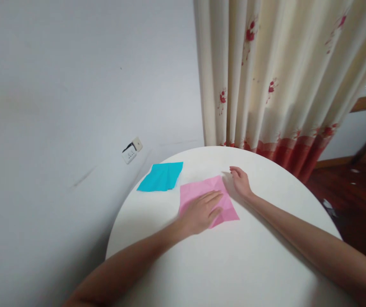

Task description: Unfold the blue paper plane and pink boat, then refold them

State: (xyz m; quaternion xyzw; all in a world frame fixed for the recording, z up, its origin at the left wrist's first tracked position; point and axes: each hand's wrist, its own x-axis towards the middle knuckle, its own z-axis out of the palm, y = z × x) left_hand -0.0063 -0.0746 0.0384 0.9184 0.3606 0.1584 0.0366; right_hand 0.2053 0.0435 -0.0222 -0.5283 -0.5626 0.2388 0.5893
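A creased pink sheet of paper [229, 209] lies on the round white table [176, 268]. My left hand [200, 212] rests flat on it, fingers stretched toward its right side and covering its middle. Just off the sheet's upper right corner is my right hand [241, 181], held slightly above the tabletop with loosely bent fingers and nothing visible in it. Farther left, toward the wall, lies a creased blue sheet of paper [161, 177], apart from both hands.
A pale wall [74, 85] borders the table on the left, with a socket [131, 152] low on it. Behind the table hangs a cream curtain [275, 64] with red flowers. At the right, small scraps lie on the dark wooden floor [355, 200].
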